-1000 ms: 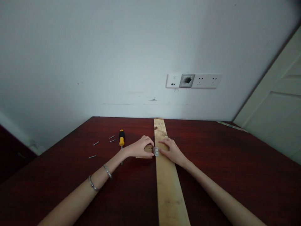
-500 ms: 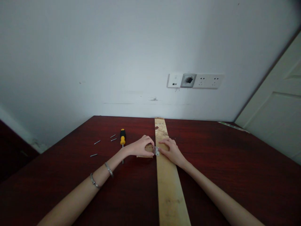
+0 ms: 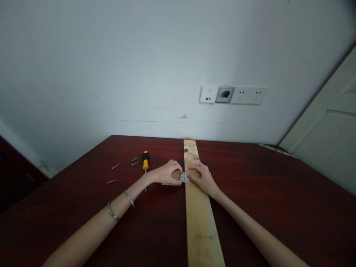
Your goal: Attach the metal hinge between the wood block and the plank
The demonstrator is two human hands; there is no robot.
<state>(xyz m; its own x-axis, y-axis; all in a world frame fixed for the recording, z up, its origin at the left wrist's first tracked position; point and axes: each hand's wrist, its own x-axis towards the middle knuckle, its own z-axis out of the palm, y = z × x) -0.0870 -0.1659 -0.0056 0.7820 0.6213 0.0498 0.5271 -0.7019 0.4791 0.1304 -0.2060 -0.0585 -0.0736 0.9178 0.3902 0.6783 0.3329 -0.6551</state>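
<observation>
My left hand [image 3: 167,173]: thumb and forefinger closed on the near and far ends of the silver metal hinge [image 3: 186,178], left leaf.
My right hand [image 3: 204,180]: thumb at the right leaf's edge, fingers spread on the long pale wooden plank [image 3: 201,222], nothing enclosed.
Hinge: leaves opened out, left one by the short brown wooden piece [image 3: 176,174], right one on the plank.
Short piece: partly under my left hand.
Screwdriver [image 3: 145,162]: yellow-and-black handle, metal shaft, beyond my left wrist.
Screws [image 3: 111,181]: four, thin, grey metal, left of screwdriver.
Table [image 3: 250,178]: dark red wood, against white wall [image 3: 139,66].
</observation>
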